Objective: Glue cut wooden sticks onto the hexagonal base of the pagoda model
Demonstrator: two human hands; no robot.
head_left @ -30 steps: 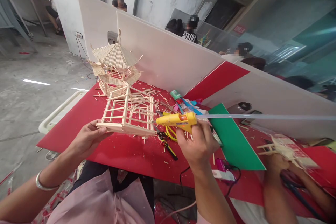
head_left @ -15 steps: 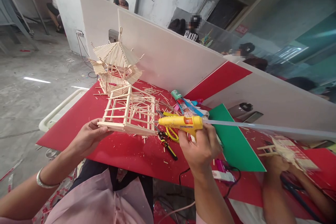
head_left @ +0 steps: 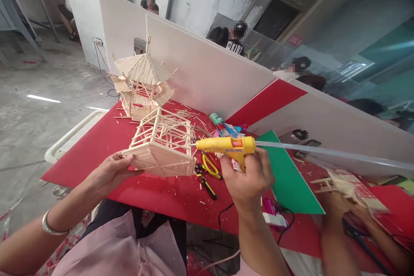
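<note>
My left hand (head_left: 113,169) is closed on the left corner of a wooden stick frame (head_left: 164,158), thumb on top, holding it tilted above the table so that its slatted base faces me. In my right hand (head_left: 250,177) is a yellow glue gun (head_left: 223,144), its nozzle pointing left at the frame's right-hand post. I cannot tell whether the nozzle touches the wood. A long clear glue stick (head_left: 310,148) sticks out of the gun's back. Behind the frame stands a pagoda model (head_left: 142,77) of the same sticks, with a pointed roof.
Loose sticks lie on the red table (head_left: 97,151). Yellow-and-black pliers (head_left: 207,183) lie below the gun, near a green board (head_left: 291,185). A white partition (head_left: 207,64) borders the back. At the right, another person's hands (head_left: 343,202) hold a stick piece.
The stick frame has tipped, so more of its slatted base shows. My right hand and the glue gun have shifted slightly right, with the nozzle still beside the right-hand post.
</note>
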